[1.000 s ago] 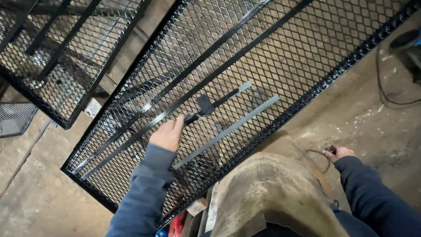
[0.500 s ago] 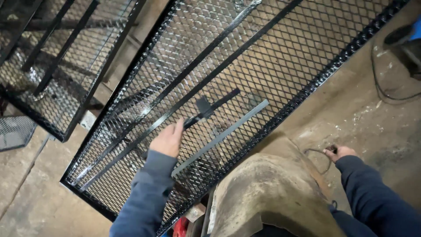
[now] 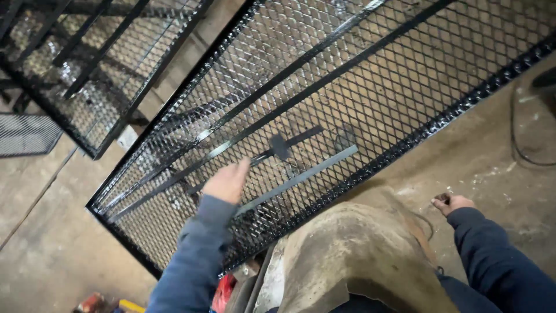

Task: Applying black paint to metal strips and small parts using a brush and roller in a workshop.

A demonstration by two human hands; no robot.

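Note:
A large black metal mesh panel (image 3: 370, 87) with a black frame lies slanted across the view. My left hand (image 3: 227, 181) rests flat on the mesh, fingers stretched toward a grey flat metal bar (image 3: 301, 178) lying on it. A dark rod with a small square plate (image 3: 280, 146) lies just beyond the fingers. My right hand (image 3: 453, 203) is down at the right on the concrete floor, fingers curled around a small dark object that I cannot make out. My knee in dusty trousers (image 3: 359, 255) sits between both arms.
A second black mesh panel (image 3: 87, 64) lies at the upper left, a small grey grille (image 3: 26, 134) at the left edge. A dark cable (image 3: 521, 150) curves over the floor at the right. Red and yellow items (image 3: 223, 290) lie near the bottom.
The view has shifted, so the mesh panel sits lower and more to the left. My left hand stays on the mesh near the bar. My right hand remains on the floor.

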